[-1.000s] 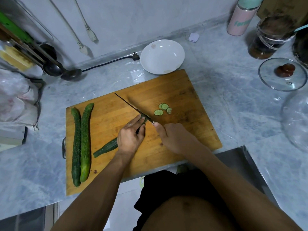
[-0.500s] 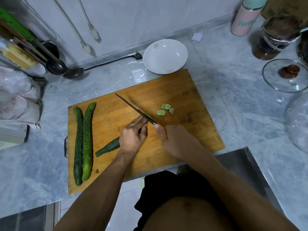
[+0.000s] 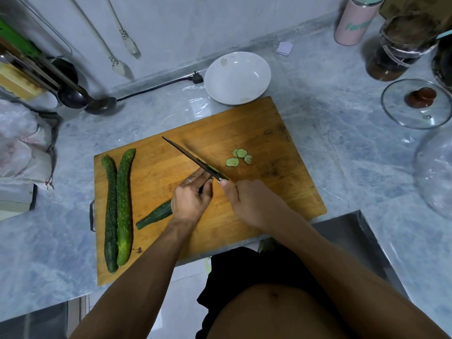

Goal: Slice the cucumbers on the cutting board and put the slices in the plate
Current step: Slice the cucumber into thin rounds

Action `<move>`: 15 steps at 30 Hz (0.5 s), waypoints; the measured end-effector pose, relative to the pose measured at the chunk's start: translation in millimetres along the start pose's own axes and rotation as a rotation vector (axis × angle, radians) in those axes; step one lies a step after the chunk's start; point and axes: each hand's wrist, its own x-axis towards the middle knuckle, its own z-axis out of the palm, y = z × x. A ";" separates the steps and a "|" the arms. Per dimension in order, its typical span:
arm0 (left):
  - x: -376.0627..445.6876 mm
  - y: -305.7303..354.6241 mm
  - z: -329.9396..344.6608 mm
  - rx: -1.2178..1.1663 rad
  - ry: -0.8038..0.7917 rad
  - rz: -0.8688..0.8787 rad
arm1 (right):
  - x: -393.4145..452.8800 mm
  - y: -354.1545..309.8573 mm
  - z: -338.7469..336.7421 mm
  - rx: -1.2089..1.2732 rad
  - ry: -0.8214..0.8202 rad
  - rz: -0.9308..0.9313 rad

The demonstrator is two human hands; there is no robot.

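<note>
gripping the knife, the right hand cuts a cucumber the left hand fingers pin down.

1. The cutting board is wood, matt, with visible grain strips and dark stains near its right edge.
2. Beneath the cutting board, the counter looks like polished grey-blue marble, glossy with reflections.
3. Just behind the cutting board, the plate is white, smooth and glossy, like glazed ceramic.
4. On the cutting board's left part, two whole cucumbers have bumpy, rough green skin.
5. The knife blade looks like dark, smooth metal.
6. Well right of the cutting board, the lid is clear glass.
7. Left of the cutting board, the ladle is shiny metal.
</note>
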 end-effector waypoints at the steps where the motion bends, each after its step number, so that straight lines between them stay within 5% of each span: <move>1: -0.1 0.0 0.2 0.003 0.000 -0.004 | 2.8 0.5 1.4 -0.001 -0.002 0.000; 15: -1.7 -1.8 4.7 -0.001 0.049 0.036 | 26.3 12.6 5.2 0.010 -0.001 0.032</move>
